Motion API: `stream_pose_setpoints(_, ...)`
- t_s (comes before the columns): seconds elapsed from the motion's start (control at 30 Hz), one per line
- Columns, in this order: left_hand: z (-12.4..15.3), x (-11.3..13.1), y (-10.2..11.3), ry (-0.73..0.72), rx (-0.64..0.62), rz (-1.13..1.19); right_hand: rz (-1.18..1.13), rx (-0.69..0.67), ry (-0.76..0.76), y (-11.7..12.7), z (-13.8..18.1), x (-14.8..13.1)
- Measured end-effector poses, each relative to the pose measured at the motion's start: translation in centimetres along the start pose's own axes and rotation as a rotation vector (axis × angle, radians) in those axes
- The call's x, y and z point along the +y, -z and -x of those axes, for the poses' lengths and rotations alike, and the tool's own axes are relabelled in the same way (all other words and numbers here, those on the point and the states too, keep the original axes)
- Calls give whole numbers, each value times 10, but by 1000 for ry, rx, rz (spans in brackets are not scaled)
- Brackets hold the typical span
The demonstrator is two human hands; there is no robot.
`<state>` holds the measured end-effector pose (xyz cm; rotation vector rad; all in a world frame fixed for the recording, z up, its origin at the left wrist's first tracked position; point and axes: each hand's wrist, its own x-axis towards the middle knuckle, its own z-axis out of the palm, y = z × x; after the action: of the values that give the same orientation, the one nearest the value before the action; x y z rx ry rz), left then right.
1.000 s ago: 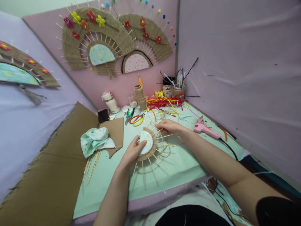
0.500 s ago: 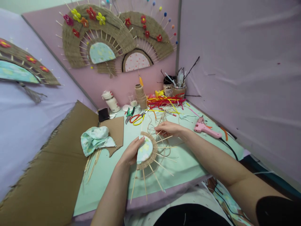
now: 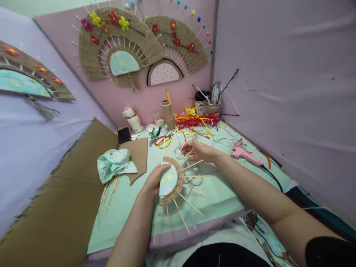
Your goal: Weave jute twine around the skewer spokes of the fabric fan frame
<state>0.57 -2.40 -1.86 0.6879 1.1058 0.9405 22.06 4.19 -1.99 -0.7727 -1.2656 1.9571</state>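
Note:
My left hand [image 3: 155, 178] grips a small half-round fan by its straight edge, thumb on top. The fan [image 3: 168, 181] has a pale green floral cloth centre and a woven twine band [image 3: 180, 181] around its curve. Thin wooden sticks [image 3: 191, 206] radiate from that band. My right hand [image 3: 198, 151] is beside the upper sticks, its fingers loosely curled and apart. Loops of loose twine [image 3: 198, 181] lie under the sticks and run near the right fingers. Whether a strand touches those fingers is too fine to make out.
Behind my hands lie red-handled scissors [image 3: 160, 141], a twine cone [image 3: 168, 115] and red pipe cleaners [image 3: 194, 120]. A pink glue gun [image 3: 246, 154] sits right, its cord trailing off the table. Crumpled floral cloth [image 3: 114, 165] and cardboard [image 3: 140, 152] are left. Finished fans [image 3: 122, 37] hang behind.
My right hand has loosened from a pinch, its fingers now spread further apart near the top sticks. The fan has shifted slightly left and tilted a little in my left hand.

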Motion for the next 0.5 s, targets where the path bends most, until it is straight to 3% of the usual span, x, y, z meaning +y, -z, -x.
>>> stream_pose_setpoints(0.17, 1, 0, 0, -55, 10, 11, -92, -70, 122, -10, 1, 3)
stream_pose_setpoints(0.37, 1, 3, -1, -224, 2, -126, -26, -136, 3, -20, 3, 6)
stream_pose_setpoints(0.5, 2, 6, -3, -251, -46, -157, 7, -174, -19, -22, 3, 8)
